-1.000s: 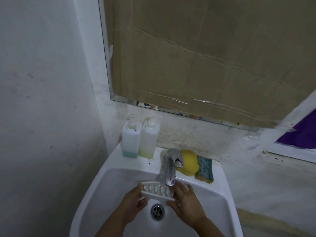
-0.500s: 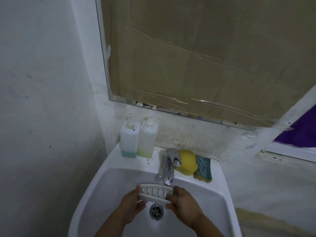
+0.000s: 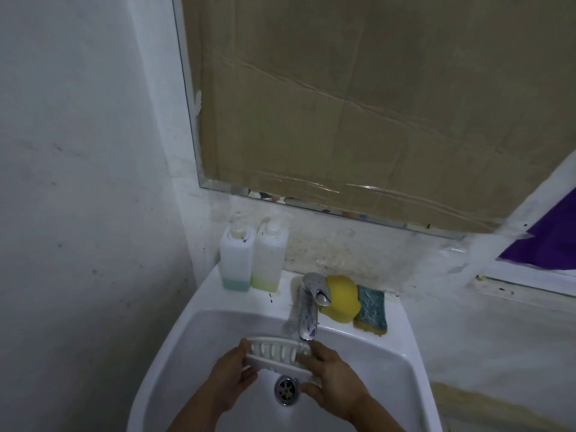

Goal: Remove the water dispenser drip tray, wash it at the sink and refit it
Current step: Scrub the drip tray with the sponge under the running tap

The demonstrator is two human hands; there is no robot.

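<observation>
**Tray under the tap, both hands on it**

I hold the tray [image 3: 279,353] over the sink [image 3: 386,363], just above the drain [image 3: 286,390]. It is white, long and slotted, and it lies tilted, with its left end higher and farther from me. My left hand [image 3: 232,377] grips the left end; its fingers [image 3: 241,347] are closed around the edge of the tray. My right hand [image 3: 335,380] grips the right end, with the fingers curled over the top and the thumb under the near edge. The right end of the tray sits directly below the spout of the tap [image 3: 308,307]. I cannot tell if water runs.

On the sink rim behind the tap stand two bottles, touching each other: the left bottle [image 3: 236,260] has a little blue liquid at the bottom, the right bottle [image 3: 269,260] a little green-yellow liquid. To the right of the tap lie a yellow sponge [image 3: 343,299] and, just beside it, a green pad [image 3: 371,308]. Above, the mirror [image 3: 358,104] is covered with brown cardboard.
</observation>
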